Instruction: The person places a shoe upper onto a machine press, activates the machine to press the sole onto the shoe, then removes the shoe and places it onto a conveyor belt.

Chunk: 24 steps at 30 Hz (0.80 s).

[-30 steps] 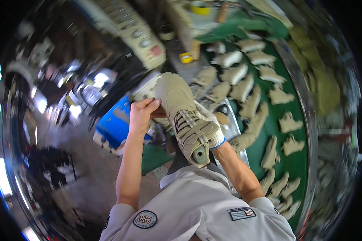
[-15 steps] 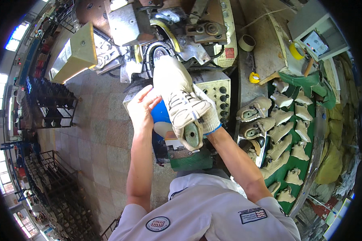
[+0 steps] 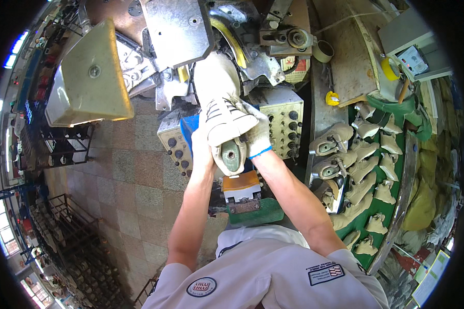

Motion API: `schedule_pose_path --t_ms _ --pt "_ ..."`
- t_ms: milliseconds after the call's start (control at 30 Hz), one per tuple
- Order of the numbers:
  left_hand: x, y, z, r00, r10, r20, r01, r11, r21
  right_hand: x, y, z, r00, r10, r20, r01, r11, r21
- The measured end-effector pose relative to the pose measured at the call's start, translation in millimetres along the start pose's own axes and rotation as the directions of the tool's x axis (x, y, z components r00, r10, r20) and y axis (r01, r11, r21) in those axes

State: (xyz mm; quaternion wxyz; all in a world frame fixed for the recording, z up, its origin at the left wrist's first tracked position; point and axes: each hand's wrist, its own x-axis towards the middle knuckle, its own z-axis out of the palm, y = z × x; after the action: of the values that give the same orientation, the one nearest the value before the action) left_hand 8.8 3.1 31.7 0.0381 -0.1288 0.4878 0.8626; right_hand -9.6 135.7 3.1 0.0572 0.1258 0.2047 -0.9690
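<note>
A beige shoe upper (image 3: pixel 226 116) on a green shoe last (image 3: pixel 231 156) is held between my two hands. Its toe points away from me, in among the metal jaws of a machine (image 3: pixel 178 36); the heel end with the last's hole faces me. My bare left hand (image 3: pixel 203 147) is closed along the shoe's left side, its fingers partly hidden behind it. On the other side, my right hand (image 3: pixel 257 133), in a white knit glove with a blue cuff, grips the shoe near the heel. A curved yellow-edged part (image 3: pixel 229 42) of the machine lies just beyond the toe.
A beige box-shaped housing (image 3: pixel 90 77) juts out at left. Control panels with knobs (image 3: pixel 282 123) flank the shoe, and an orange-topped block (image 3: pixel 241 181) sits below it. At right, several beige shoe uppers (image 3: pixel 363 188) lie on a green surface (image 3: pixel 372 212). Dark racks (image 3: pixel 69 226) stand at far left.
The shoe has moved away from me, its toe now in the machine's jaws. My left hand has gone from spread fingers beside the shoe to closed on it.
</note>
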Motion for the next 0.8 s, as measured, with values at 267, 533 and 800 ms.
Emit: schedule_pose_path --t_ms 267,533,800 --pt "11.1 -12.3 -17.7 0.984 -0.034 0.177 0.011 0.992 0.125 0.5 4.5 -0.9 0.993 -0.117 -0.031 0.106 0.962 -0.25" --pt "17.6 -27.9 -27.7 0.971 0.045 0.236 -0.092 0.977 0.191 -2.2 4.0 -2.4 0.973 -0.231 -0.007 0.205 0.878 -0.432" --pt "20.5 -39.6 -24.4 0.974 0.132 0.186 -0.155 0.981 0.115 -1.7 0.4 -0.6 0.937 -0.346 0.058 0.294 0.687 -0.665"
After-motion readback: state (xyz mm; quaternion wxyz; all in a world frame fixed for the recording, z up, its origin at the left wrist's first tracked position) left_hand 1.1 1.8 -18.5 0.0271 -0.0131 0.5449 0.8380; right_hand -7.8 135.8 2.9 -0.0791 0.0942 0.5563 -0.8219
